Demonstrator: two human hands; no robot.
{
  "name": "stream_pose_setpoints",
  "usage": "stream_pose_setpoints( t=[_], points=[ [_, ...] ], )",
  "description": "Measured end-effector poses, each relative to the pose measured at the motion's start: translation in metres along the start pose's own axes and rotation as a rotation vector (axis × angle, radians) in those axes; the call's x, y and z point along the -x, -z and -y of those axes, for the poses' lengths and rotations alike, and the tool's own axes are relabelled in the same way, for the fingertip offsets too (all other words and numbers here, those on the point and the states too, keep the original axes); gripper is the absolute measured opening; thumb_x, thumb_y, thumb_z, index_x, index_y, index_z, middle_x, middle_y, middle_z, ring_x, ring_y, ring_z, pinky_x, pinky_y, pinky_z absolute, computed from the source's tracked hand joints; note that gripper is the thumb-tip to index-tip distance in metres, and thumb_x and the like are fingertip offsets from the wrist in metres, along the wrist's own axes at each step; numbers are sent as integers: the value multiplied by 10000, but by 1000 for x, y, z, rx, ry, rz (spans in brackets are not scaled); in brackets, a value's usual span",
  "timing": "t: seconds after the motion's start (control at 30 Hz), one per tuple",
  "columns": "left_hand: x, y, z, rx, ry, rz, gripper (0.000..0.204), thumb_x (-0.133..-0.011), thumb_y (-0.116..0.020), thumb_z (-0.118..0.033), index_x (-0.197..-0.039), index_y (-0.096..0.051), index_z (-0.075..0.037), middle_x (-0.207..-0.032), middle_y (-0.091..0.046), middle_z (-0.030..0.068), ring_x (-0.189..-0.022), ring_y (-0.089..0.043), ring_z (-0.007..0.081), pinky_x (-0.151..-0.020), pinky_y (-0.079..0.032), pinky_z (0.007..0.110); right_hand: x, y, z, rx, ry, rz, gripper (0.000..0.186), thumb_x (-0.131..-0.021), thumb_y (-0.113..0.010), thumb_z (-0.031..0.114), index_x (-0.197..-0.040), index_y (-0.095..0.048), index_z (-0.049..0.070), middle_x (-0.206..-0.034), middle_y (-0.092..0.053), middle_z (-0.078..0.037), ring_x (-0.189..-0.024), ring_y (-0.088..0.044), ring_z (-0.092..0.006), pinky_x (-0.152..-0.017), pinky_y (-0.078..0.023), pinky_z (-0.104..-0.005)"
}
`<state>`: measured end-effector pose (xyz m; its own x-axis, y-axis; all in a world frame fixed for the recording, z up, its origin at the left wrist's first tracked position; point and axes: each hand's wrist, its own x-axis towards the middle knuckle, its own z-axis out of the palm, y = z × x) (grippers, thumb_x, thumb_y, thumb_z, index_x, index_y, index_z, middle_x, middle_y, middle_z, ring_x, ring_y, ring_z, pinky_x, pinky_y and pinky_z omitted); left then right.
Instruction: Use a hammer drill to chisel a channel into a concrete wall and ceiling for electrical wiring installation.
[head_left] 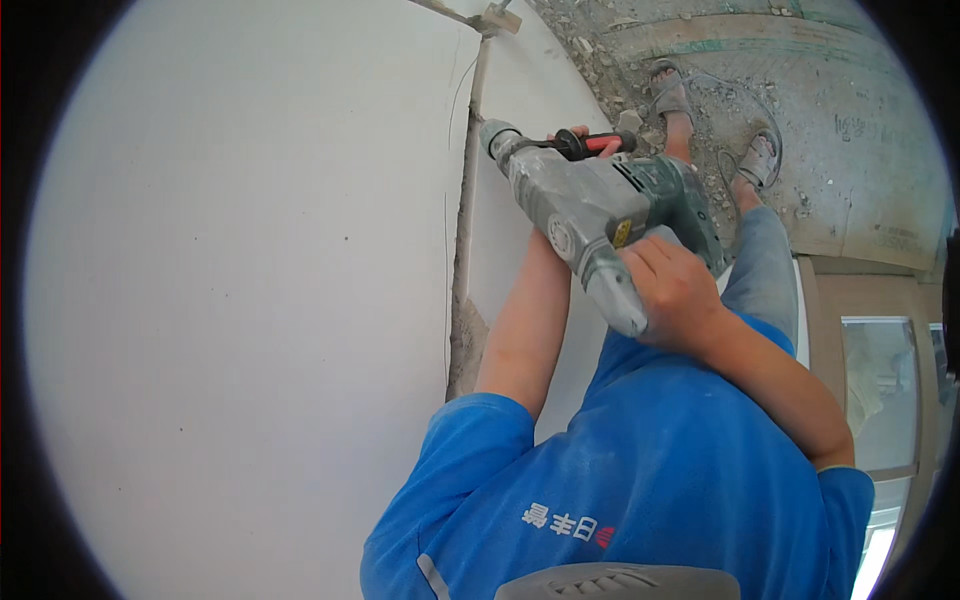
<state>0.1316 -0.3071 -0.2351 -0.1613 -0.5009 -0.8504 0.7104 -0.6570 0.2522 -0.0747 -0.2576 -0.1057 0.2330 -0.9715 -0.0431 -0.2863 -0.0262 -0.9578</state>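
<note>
A dusty grey and dark green rotary hammer drill (575, 195) lies across the view in front of me, its chuck (497, 136) at the edge of a rough groove (464, 230) cut in the white wall. No bit can be made out beyond the chuck. My left hand (608, 149), mostly hidden behind the tool, is closed around its black and red side handle (612, 142). Wrapped over the rear grip is my right hand (672, 290), its fingers closed on the drill near the grey rounded end.
White wall (250, 300) with dark pencil-like lines fills the left. A small block with a metal piece (500, 18) sits at the groove's top. Rubble (590, 65) and a cable (745, 90) lie by my sandalled feet. At right stands a brown frame with glass panes (880, 380).
</note>
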Motion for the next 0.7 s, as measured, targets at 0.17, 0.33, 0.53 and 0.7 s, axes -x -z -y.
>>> stream_pose_setpoints(
  t=[0.17, 0.33, 0.53, 0.7],
  points=[
    [-4, 8, -3, -53, 39, -58, 548, -932, -536, -525, -1280, -466, -108, -1314, -484, 291, -1158, -556, 392, -930, -488, 507, -1, 0, 1, 8, 1, 51, 435, -588, -682, 108, -983, -596, -54, -864, -582, -155, -810, -595, -311, -691, -504, -373],
    [-15, 4, -6, 69, 42, -16, 463, -908, -636, -428, -1183, -508, -78, -1257, -498, 149, -1211, -498, 459, -1032, -411, 561, 3, -8, -10, 54, 15, 120, 450, -588, -699, 113, -993, -595, -51, -880, -594, -162, -831, -606, -312, -702, -509, -364],
    [-18, 44, 4, 18, 35, -91, 546, -926, -548, -545, -1241, -501, -102, -1304, -485, 247, -1173, -540, 424, -910, -504, 508, 8, -5, -6, 61, 30, 17, 407, -605, -690, 108, -972, -607, -48, -846, -597, -147, -782, -608, -298, -691, -509, -365],
    [-6, 9, 6, -1, 31, 23, 553, -924, -557, -530, -1267, -495, -100, -1347, -436, 269, -1214, -511, 456, -960, -476, 574, 23, -6, 1, 121, 7, -4, 367, -635, -663, 104, -969, -617, -38, -842, -595, -136, -777, -607, -283, -689, -506, -352]
  ],
)
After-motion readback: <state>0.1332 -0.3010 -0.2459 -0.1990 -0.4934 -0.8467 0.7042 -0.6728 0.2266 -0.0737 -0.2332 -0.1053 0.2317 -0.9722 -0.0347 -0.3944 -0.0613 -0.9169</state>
